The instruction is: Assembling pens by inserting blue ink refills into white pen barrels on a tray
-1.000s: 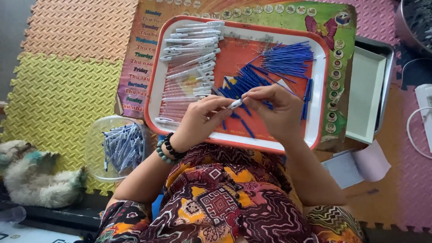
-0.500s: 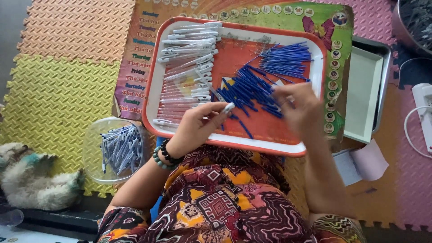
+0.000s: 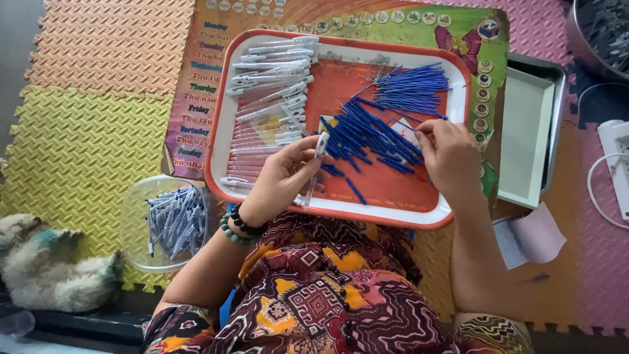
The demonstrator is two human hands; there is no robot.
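- While the left hand (image 3: 282, 180) pinches a clear pen barrel (image 3: 316, 164) between thumb and fingers, the barrel stands tilted over the red tray (image 3: 341, 213).
- Right hand (image 3: 449, 154): fingertips pressed together on a blue refill (image 3: 407, 126) at the edge of the refill heap (image 3: 373, 134).
- Empty barrels (image 3: 272, 85) lie in rows on the tray's left side.
- Clear tub (image 3: 167, 223) of finished pens sits on the foam floor mat (image 3: 72, 124), just beside the tray.
- Bead bracelet (image 3: 239, 228) on left wrist.
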